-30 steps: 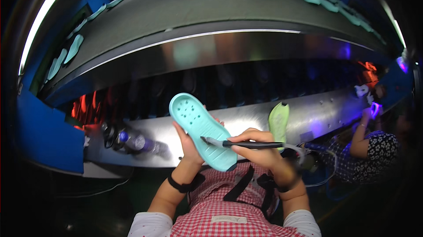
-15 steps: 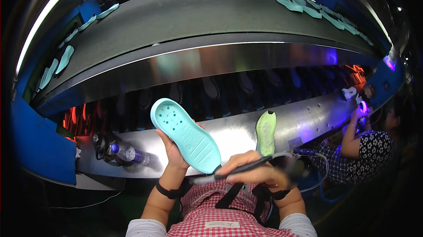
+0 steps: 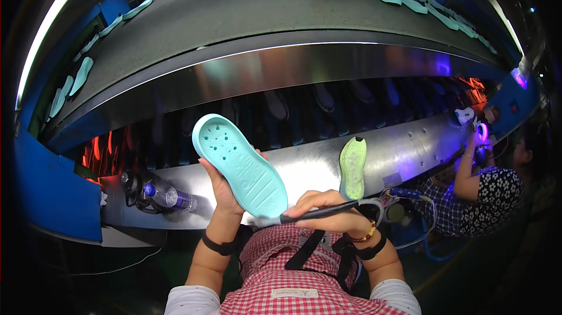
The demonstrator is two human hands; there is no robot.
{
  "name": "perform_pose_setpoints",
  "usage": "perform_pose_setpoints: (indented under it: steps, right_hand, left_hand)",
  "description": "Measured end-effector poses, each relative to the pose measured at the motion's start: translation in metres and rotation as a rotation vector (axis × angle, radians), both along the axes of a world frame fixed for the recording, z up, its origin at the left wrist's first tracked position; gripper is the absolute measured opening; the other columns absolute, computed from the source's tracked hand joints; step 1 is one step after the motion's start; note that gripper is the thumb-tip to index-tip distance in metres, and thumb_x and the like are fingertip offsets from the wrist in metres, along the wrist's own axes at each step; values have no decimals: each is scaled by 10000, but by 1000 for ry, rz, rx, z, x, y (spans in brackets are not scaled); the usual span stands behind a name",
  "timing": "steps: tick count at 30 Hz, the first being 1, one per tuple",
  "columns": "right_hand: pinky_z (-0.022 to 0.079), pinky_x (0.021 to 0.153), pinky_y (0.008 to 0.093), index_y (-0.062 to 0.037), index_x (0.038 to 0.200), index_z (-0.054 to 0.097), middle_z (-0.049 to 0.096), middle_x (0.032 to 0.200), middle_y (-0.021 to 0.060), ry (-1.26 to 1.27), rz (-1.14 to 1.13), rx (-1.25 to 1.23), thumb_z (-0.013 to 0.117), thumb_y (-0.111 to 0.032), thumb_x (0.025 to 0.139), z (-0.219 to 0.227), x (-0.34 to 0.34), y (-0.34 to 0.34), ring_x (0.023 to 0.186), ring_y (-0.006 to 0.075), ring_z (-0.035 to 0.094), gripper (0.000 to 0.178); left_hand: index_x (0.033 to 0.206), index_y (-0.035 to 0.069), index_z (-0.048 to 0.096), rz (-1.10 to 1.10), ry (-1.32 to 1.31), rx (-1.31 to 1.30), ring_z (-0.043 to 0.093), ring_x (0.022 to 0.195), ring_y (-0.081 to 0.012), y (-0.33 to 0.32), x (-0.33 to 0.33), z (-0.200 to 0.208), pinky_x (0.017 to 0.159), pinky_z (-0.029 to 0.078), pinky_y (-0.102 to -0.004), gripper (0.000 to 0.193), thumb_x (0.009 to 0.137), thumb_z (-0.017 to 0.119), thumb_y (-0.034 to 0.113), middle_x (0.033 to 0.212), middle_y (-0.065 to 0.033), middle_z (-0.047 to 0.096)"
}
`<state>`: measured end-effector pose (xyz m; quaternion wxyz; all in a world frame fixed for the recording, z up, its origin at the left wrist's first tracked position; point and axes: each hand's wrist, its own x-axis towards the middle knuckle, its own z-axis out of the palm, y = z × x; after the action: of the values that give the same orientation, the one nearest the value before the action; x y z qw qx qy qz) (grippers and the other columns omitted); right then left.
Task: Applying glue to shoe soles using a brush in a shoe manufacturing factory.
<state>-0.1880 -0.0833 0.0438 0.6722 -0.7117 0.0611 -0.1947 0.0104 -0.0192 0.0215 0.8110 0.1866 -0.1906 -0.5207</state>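
Note:
My left hand (image 3: 223, 191) is wrapped round the edges of a turquoise shoe sole (image 3: 246, 166), tilted with its hollow inner side up and small holes at the far end. In my right hand (image 3: 333, 214) is a black-handled brush (image 3: 321, 212). Its pale tip reaches the near end of the sole; I cannot tell whether it touches. A grey loop (image 3: 377, 208) shows at the handle's rear. Right of the turquoise sole, a light green sole (image 3: 352, 167) with a dark tip lies on the metal ledge.
The metal ledge (image 3: 404, 160) bears a clear bottle (image 3: 170, 196) and a dark flask (image 3: 132, 189) at left. Beyond it runs a dark conveyor belt (image 3: 252, 8) with several turquoise soles (image 3: 413, 4). A co-worker (image 3: 497, 192) sits at right, near cables (image 3: 433, 215).
My right hand and the brush have shifted slightly left and up along the sole's near end. The sole is a little higher. A shoe has appeared at the belt's far edge.

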Motion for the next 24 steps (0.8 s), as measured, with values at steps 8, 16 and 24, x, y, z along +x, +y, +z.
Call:
perform_pose_setpoints:
  steps: [8,16,24]
  right_hand:
    - [454,866,367,29,961,547,578,1000,164,-266,-160,831,540,30,783,-16,16,2,932,221,568,178]
    - [460,776,253,49,924,583,618,913,142,-82,-195,320,584,25,755,0,12,14,855,153,588,170]
    - [473,727,263,15,887,631,626,877,133,-77,-152,79,629,43,686,20,16,-9,801,169,604,203]
  left_hand:
    - [1280,30,324,-36,29,122,461,1092,-336,11,-15,15,976,304,-497,769,799,314,629,1201,-185,453]
    - [1271,79,304,-102,130,81,522,1017,-319,15,-21,13,885,420,-457,500,905,227,411,1187,-170,460]
    - [1250,22,362,-179,79,30,520,1015,-348,9,-10,17,879,420,-465,574,877,298,453,1174,-197,475]
